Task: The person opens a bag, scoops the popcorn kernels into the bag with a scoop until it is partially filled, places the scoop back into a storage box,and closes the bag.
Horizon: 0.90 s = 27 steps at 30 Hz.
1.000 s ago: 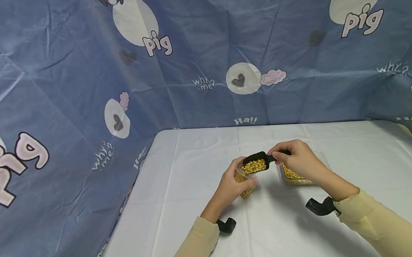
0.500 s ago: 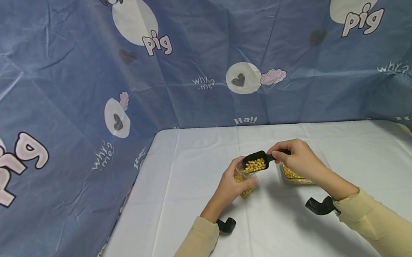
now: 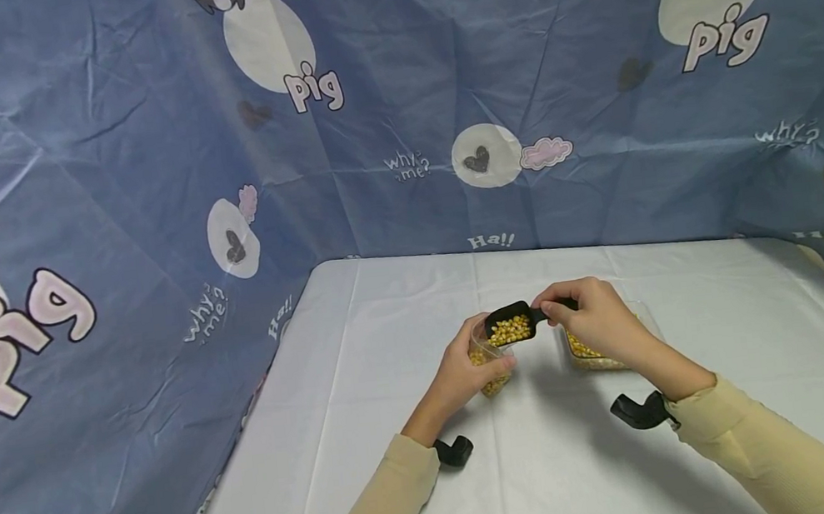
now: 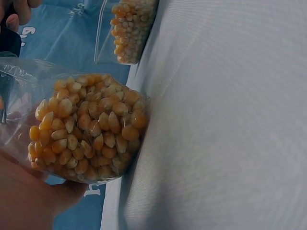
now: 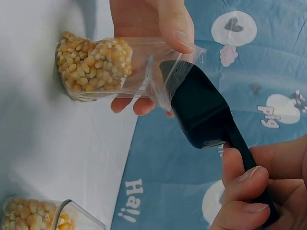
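Observation:
My left hand [image 3: 462, 373] holds a clear plastic bag [image 5: 139, 57] upright, its thumb and fingers around the sides near the mouth. Corn kernels [image 4: 91, 129] fill the lower part of the bag, which stands on the table or just above it. In my right hand [image 3: 599, 317] is the handle of a black scoop [image 5: 201, 105], pinched between thumb and fingers. The scoop's front edge sits inside the bag's open mouth, and yellow kernels [image 3: 510, 330] lie in its bowl. Behind the right hand, a clear rectangular container [image 3: 604, 364] of corn kernels is partly hidden.
A white cloth [image 3: 389, 326] covers the table. Blue printed fabric [image 3: 396, 108] hangs behind and to the left. Black curved mounts stick out at the left wrist [image 3: 455, 452] and right wrist [image 3: 638, 412].
Kernels in the scoop have shifted and cover slightly less of its bowl than a second ago. Both hands and the bag stay nearly still.

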{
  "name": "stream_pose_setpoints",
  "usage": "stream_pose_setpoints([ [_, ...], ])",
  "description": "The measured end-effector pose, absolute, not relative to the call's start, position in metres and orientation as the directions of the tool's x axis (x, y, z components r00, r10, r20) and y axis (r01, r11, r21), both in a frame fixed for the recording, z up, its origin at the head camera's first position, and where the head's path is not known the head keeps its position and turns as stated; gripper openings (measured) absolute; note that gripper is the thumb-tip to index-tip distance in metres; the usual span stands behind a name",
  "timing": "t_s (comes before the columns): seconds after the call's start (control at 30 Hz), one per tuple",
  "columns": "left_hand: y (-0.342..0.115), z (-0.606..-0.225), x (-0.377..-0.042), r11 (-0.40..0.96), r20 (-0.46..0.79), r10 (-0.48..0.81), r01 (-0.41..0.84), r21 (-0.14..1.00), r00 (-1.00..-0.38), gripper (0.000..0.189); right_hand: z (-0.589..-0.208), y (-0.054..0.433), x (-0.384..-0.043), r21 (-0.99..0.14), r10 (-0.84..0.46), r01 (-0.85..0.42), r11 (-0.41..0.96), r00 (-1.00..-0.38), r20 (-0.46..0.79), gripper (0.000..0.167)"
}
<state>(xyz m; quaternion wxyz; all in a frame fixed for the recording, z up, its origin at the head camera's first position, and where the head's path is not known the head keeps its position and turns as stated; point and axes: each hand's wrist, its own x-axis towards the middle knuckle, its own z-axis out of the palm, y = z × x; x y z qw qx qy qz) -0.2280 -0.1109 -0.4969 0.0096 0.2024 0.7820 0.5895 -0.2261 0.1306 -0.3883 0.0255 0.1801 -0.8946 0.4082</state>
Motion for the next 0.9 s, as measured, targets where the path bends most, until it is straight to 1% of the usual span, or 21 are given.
stream_pose_setpoints([
  [0.47, -0.1116, -0.4975, -0.2285, 0.227, 0.223, 0.325, 0.304, 0.925, -0.919, 0.071, -0.3875, 0.124, -0.2217, -0.651, -0.335, -0.447, 0.614, -0.894, 0.298, 0.014],
  [0.9, -0.1128, -0.4971, -0.2291, 0.203, 0.246, 0.33, 0.323, 0.924, -0.911, 0.068, -0.3884, 0.1211, -0.2194, -0.601, -0.343, -0.492, 0.63, -0.87, 0.353, 0.012],
])
